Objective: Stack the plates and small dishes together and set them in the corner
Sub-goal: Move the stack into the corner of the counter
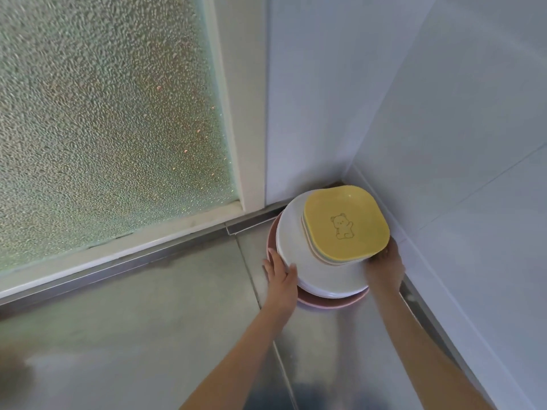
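A stack of dishes stands in the far right corner of the steel counter. A pink plate (325,303) lies at the bottom, white plates (296,247) sit on it, and several small square dishes lie on top, the uppermost a yellow dish (346,223) with a bear drawing. My left hand (281,273) holds the stack's left rim, thumb on the white plate's edge. My right hand (384,267) grips the right rim beside the wall, its fingers partly hidden under the small dishes.
A frosted glass window (112,113) with a white frame stands behind the counter at the left. White tiled walls (444,143) meet at the corner behind the stack. The steel counter (148,306) spreads out to the left and front.
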### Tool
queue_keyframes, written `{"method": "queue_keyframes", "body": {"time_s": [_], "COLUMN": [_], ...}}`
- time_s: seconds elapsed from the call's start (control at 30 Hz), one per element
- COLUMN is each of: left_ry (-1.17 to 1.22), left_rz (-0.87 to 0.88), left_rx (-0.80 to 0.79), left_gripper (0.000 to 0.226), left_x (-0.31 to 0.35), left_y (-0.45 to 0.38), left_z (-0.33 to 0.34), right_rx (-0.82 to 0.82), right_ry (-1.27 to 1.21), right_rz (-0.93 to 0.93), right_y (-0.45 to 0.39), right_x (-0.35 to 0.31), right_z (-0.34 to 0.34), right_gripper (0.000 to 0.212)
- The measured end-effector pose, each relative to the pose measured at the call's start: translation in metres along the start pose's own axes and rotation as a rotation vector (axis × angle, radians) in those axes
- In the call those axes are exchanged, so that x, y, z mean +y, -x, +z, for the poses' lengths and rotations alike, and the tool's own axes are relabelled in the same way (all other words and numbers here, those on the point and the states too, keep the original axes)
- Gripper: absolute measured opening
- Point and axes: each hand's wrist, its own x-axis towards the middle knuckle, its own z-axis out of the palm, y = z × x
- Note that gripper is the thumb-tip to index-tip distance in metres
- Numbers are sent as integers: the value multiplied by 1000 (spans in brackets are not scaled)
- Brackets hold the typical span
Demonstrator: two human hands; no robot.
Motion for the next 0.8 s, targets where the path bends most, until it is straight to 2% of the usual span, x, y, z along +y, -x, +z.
{"method": "queue_keyframes", "body": {"time_s": [0.07,0.17,0.3,0.43,0.63,0.8], "left_ry": [16,39,62,-30,15,-1], "left_rz": [9,33,20,28,30,112], "left_rx": [9,26,47,134,18,52], "left_gripper": [63,61,62,63,63,74], "left_x": [1,2,3,6,6,1], "left_y": [2,4,7,9,10,9], "left_z": [4,8,11,17,11,3], "right_rx": [100,130,138,138,49,48], "right_ry": [-121,-236,-228,-195,-179,-154], "right_rz": [37,50,5,-14,-17,2], "right_y": [18,36,24,13,10,20], "right_x": [3,11,8,2,3,13], "right_z": [4,18,25,27,21,16], "right_gripper": [42,50,54,52,51,52]}}
